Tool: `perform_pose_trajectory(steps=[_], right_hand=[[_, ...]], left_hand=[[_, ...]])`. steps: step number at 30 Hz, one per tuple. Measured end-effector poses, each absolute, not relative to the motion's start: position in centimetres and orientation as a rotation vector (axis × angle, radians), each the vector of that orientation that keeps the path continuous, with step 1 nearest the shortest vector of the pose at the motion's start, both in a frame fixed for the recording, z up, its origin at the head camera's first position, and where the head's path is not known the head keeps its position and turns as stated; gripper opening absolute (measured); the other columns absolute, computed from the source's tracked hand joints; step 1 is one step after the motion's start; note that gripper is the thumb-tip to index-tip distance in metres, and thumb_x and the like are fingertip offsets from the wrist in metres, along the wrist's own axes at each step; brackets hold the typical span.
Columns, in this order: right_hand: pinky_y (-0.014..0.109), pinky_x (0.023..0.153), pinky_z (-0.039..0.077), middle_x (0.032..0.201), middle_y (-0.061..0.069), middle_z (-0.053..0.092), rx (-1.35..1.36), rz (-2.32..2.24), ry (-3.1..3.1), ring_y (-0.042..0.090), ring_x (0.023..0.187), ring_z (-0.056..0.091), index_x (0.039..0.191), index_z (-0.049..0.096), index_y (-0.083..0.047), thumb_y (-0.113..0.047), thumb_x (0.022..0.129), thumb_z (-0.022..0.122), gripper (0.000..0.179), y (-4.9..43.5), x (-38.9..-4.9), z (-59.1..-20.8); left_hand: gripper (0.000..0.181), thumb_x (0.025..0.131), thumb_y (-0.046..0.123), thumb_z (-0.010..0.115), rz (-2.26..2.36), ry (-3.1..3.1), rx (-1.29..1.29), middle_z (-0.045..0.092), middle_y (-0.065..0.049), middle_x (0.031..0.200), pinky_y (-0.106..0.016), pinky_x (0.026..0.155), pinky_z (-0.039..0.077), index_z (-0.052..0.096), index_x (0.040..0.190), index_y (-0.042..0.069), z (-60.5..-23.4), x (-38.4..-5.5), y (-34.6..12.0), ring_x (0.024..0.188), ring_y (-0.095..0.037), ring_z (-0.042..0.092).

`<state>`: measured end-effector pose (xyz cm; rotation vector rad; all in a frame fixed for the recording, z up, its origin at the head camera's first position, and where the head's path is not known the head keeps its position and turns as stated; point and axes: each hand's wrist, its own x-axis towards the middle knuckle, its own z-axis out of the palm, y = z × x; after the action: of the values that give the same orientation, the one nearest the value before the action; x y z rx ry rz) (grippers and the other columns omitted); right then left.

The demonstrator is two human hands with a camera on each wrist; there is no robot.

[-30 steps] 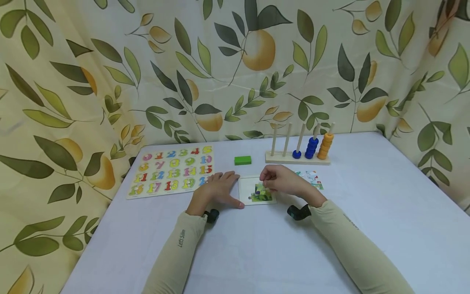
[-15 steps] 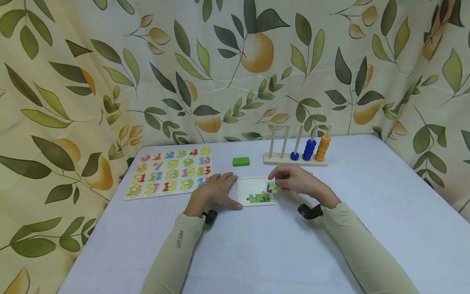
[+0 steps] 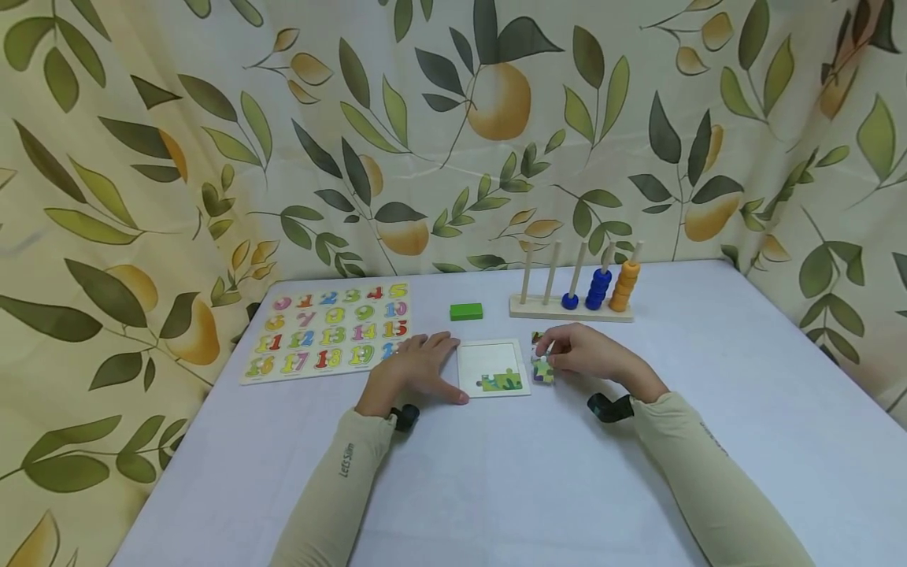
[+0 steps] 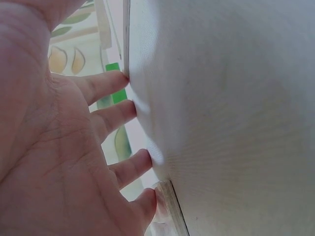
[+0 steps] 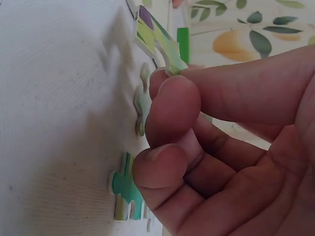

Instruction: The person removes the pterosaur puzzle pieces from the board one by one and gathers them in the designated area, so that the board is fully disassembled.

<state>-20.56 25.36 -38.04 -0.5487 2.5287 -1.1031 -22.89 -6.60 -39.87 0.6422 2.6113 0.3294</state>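
Observation:
My right hand pinches a green and purple jigsaw piece between thumb and fingers, just right of the small white puzzle tray. Joined green jigsaw pieces lie along the tray's lower right inside. Under and beside the right hand, loose jigsaw pieces lie on the table, partly hidden by the fingers. My left hand rests at the tray's left side, fingers spread and fingertips on the table. Its thumb lies by the tray's lower left corner and it holds nothing.
A number board with colourful numerals lies at the left, its right edge near the left hand. Behind the tray sits a green block. A wooden peg stand with blue and orange beads stands at the back right, before a leaf-patterned curtain.
My right hand has moved right, carrying the jigsaw piece from over the tray to beside it. Fewer pieces show in the tray. The left hand has stayed put.

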Motion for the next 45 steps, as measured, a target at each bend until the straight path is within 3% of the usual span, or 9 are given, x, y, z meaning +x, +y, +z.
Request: perform_pose_trajectory(steps=[6, 16, 38, 45], right_hand=[[0.029, 0.064, 0.047, 0.084, 0.004, 0.061, -0.516, -1.087, 2.553, 0.018, 0.072, 0.056, 0.102, 0.065, 0.001, 0.004, 0.098, 0.064, 0.005, 25.1, -20.7, -38.6], [0.033, 0.064, 0.045, 0.079, 0.003, 0.058, -0.535, -0.9, 2.684, 0.017, 0.071, 0.054, 0.092, 0.066, -0.003, 0.003, 0.095, 0.067, 0.006, 24.5, -20.8, -38.8], [0.031, 0.068, 0.054, 0.084, 0.006, 0.067, -0.519, -0.973, 2.615, 0.019, 0.075, 0.065, 0.098, 0.065, 0.0, 0.004, 0.102, 0.061, 0.007, 24.3, -20.6, -38.1], [0.032, 0.068, 0.052, 0.083, 0.006, 0.067, -0.55, -0.957, 2.65, 0.02, 0.076, 0.062, 0.1, 0.067, 0.0, 0.002, 0.102, 0.061, 0.007, 24.1, -20.6, -37.8]], left_hand=[[0.108, 0.088, 0.062, 0.081, 0.333, 2.604, 0.659, 0.017, -0.005, 0.178, -0.059, 0.129, 0.012, 0.027, 0.171, 0.02, -39.9, -23.1, -6.6, 0.161, -0.041, 0.015], [0.108, 0.089, 0.062, 0.081, 0.322, 2.61, 0.67, 0.017, -0.005, 0.179, -0.059, 0.129, 0.012, 0.026, 0.171, 0.02, -39.7, -23.2, -6.7, 0.161, -0.041, 0.015], [0.107, 0.089, 0.062, 0.081, 0.319, 2.607, 0.673, 0.017, -0.005, 0.178, -0.06, 0.129, 0.013, 0.028, 0.171, 0.02, -40.2, -23.3, -6.7, 0.16, -0.041, 0.016], [0.107, 0.088, 0.062, 0.081, 0.321, 2.616, 0.668, 0.018, -0.005, 0.178, -0.06, 0.129, 0.013, 0.028, 0.171, 0.02, -39.9, -23.3, -6.7, 0.16, -0.041, 0.016]])
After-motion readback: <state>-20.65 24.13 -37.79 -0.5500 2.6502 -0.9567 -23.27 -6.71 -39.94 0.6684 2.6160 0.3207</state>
